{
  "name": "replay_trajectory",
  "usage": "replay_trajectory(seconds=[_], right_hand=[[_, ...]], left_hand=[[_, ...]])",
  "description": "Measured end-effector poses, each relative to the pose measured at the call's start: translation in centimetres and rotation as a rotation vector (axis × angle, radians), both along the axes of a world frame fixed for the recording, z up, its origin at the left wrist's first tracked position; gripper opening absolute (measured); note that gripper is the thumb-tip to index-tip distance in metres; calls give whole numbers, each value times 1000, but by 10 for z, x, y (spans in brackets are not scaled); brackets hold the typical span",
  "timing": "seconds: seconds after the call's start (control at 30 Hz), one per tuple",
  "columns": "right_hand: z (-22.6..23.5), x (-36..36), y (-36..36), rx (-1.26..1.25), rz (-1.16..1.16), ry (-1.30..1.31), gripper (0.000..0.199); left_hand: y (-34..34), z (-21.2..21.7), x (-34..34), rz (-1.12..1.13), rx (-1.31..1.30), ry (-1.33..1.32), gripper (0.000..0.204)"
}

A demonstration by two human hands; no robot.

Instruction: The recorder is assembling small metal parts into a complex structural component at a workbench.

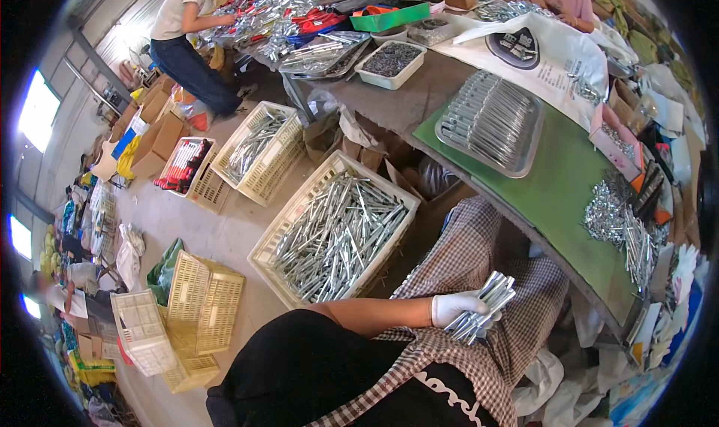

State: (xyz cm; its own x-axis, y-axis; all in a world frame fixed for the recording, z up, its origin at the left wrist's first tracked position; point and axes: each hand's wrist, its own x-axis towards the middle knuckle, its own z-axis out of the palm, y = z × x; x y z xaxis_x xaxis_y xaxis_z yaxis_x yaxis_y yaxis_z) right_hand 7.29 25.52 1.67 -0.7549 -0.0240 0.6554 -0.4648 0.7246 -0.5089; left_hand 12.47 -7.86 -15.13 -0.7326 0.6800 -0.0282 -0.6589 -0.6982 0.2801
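Your gloved left hand (457,307) is closed around a bundle of metal rods (483,307) over your lap; right hand unseen. Loose grip could spill rods beside the crate (299,225).

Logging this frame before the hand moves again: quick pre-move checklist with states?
1. Left hand gloved and closed around the bundle of metal rods: ok.
2. Rods aligned in the bundle, none seen slipping: ok.
3. Right hand in view: not ok, none visible.
4. Metal tray on the green table has spare room: cannot tell, looks full.
5. Crate of rods on the floor beside the lap, open top: ok.
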Motion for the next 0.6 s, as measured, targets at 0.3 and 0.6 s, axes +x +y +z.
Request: replay_trajectory(seconds=[0.3, 0.6], right_hand=[[14, 34, 22, 105, -179, 102, 27], [37, 56, 28, 232, -334, 193, 28]], left_hand=[[-1, 20, -5, 27, -23, 18, 45], [5, 22, -27, 40, 8, 8, 51]])
